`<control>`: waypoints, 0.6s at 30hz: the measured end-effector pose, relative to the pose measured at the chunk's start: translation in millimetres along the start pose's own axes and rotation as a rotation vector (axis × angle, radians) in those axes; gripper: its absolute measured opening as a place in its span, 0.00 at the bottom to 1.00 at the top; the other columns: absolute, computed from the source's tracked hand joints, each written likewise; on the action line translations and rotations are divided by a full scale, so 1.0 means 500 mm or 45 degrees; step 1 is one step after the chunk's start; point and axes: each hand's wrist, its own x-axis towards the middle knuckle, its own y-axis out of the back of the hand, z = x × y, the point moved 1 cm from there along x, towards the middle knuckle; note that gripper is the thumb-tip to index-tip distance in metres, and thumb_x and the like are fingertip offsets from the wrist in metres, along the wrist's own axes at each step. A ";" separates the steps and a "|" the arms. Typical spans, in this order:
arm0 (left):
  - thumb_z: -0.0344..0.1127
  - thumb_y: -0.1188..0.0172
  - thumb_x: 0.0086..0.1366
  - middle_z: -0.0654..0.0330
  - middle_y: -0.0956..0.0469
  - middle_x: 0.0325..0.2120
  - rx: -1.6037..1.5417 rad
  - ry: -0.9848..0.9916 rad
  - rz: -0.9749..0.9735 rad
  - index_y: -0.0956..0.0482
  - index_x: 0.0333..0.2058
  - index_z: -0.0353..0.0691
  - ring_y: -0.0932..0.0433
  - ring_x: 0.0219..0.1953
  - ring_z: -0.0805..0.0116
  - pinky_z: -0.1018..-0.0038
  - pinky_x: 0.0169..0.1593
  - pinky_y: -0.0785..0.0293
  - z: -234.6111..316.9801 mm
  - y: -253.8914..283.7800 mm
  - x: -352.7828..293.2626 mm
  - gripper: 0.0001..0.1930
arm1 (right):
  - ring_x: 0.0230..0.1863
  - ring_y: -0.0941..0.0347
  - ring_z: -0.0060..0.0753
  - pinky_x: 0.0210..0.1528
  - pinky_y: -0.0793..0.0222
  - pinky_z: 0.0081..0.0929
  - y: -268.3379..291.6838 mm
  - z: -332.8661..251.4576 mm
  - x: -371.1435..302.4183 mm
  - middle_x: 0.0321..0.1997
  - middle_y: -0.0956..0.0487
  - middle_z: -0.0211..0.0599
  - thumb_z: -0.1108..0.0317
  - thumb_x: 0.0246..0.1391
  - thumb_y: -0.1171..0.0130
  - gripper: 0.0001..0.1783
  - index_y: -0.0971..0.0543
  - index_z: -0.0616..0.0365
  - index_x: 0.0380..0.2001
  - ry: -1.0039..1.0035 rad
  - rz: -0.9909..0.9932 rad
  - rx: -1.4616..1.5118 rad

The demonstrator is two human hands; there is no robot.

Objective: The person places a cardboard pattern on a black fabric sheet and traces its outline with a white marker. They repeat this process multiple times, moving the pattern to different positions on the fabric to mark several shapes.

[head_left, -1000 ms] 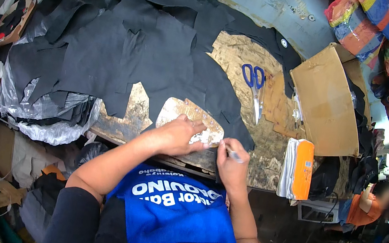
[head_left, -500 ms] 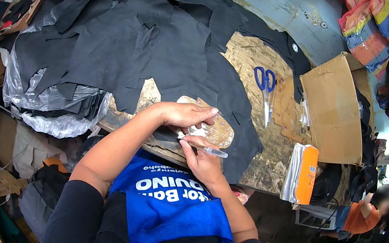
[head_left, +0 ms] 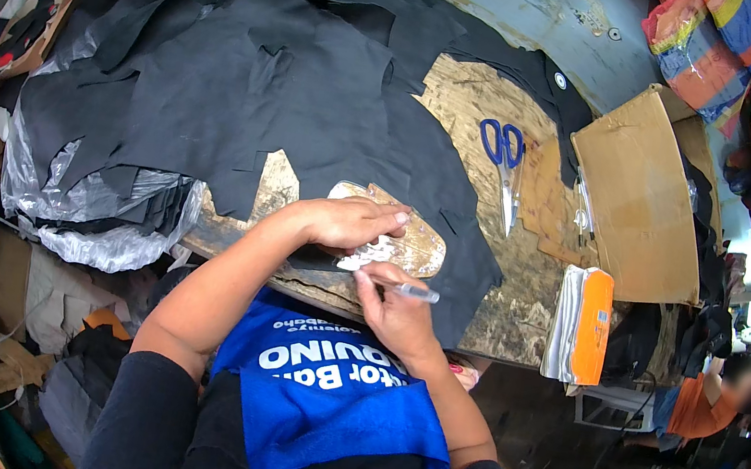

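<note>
A worn tan pattern template [head_left: 417,249], patched with white, lies on black sheet material [head_left: 471,278] near the table's front edge. My left hand [head_left: 353,224] presses down on it with bent fingers and holds it in place, covering its left part. Just below its near edge, my right hand [head_left: 397,315] is closed around a pen [head_left: 416,291] with a clear barrel. The pen's tip points left, beside the template's edge and close to my left fingers; exactly where it touches is too small to tell.
Blue-handled scissors [head_left: 504,171] lie on the wooden tabletop [head_left: 521,300] to the right. Beyond them stand an open cardboard box [head_left: 637,206] and an orange-covered stack of paper [head_left: 592,325]. Large black sheets [head_left: 224,76] cover the left side. A person in orange [head_left: 699,407] is at the far right.
My right hand and the pen have shifted very slightly along the template's near edge. My left hand stays on the template. The whole view has moved a little.
</note>
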 end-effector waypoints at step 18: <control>0.39 0.29 0.42 0.51 0.34 0.56 0.624 -0.153 0.872 0.32 0.56 0.38 0.40 0.62 0.52 0.60 0.65 0.48 -0.123 -0.032 -0.214 0.40 | 0.43 0.23 0.32 0.48 0.29 0.25 0.102 0.131 -0.061 0.36 0.19 0.41 0.73 0.60 0.49 0.11 0.26 0.69 0.44 -0.468 0.748 0.570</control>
